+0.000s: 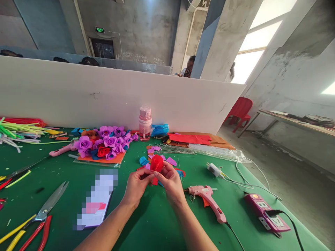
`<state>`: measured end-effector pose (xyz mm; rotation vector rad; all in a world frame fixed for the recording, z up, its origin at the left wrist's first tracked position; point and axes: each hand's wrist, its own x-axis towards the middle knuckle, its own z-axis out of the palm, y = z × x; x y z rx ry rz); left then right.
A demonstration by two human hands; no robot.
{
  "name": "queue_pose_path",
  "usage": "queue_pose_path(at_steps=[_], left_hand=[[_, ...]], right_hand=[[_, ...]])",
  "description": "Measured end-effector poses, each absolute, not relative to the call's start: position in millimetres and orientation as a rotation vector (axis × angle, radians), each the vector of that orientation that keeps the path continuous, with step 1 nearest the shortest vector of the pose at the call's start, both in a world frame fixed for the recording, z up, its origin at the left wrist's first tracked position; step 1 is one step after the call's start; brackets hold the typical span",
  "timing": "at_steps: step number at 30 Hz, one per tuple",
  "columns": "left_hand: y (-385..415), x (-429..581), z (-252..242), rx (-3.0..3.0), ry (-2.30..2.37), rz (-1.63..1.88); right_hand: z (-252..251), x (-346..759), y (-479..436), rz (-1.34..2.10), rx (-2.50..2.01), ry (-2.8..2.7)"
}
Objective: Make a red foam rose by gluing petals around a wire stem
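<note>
Both my hands meet over the green table [157, 223] around a red foam flower bud [156, 162]. My left hand [137, 184] pinches its lower left side, fingers closed. My right hand [170, 181] wraps the bud's right side, thumb and fingers closed on it. Loose foam petals [171, 161] in pink, blue and red lie just beyond the bud. A pink glue gun [208, 198] rests right of my right hand.
Finished purple and red foam roses [104, 144] lie at the back left, beside a pink bottle [144, 123]. Scissors [49, 204] and a phone [96, 202] lie left. Wires [183, 150], foam sheets [193, 138], a power strip [267, 212] sit right. White partition [104, 94] behind.
</note>
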<state>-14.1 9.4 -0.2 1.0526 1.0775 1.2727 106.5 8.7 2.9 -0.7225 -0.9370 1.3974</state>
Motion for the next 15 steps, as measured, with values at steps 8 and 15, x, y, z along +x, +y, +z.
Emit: queue_pose_path(at_steps=[8, 15], left_hand=[[6.6, -10.9, 2.1, 1.044, 1.041, 1.248], [16.2, -28.0, 8.7, 1.06, 1.055, 1.248]], right_hand=[[-0.5, 106.8, 9.9, 1.353, -0.772, -0.951], [0.9, 112.9, 12.3, 1.261, -0.816, -1.0]])
